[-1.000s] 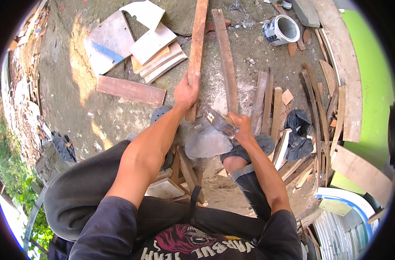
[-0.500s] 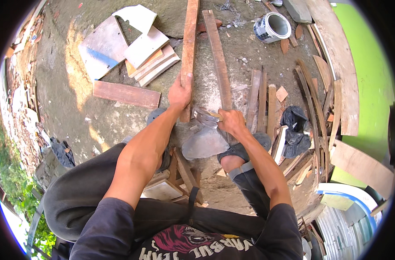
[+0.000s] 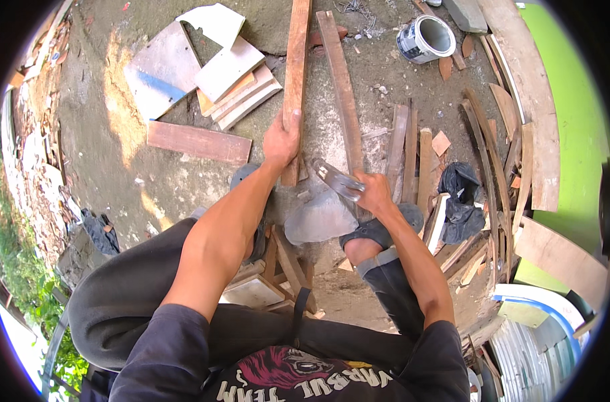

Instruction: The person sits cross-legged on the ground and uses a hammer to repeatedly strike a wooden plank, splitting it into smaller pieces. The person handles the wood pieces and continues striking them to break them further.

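My left hand (image 3: 282, 139) is wrapped round a long reddish-brown wooden strip (image 3: 297, 63), close to its near end. The strip points away from me, and its near end is just beyond a flat grey stone (image 3: 320, 220). In my closed right hand (image 3: 374, 193) is a hammer; its shiny metal head (image 3: 338, 179) is tilted above the far side of the stone, apart from the strip. The hammer's handle is mostly hidden by my fingers. A second wooden strip (image 3: 340, 87) lies on the ground beyond my right hand.
Several board offcuts (image 3: 230, 70) are piled at the far left, near a reddish plank (image 3: 199, 142). A paint bucket (image 3: 426, 39) stands far right. Wooden strips (image 3: 425, 161), a black plastic bag (image 3: 460, 204) and curved wood pieces (image 3: 482, 144) lie to the right.
The hammer head has swung right, away from the strip's near end, and tilted. My right hand has shifted slightly right. My left hand keeps its hold on the strip.
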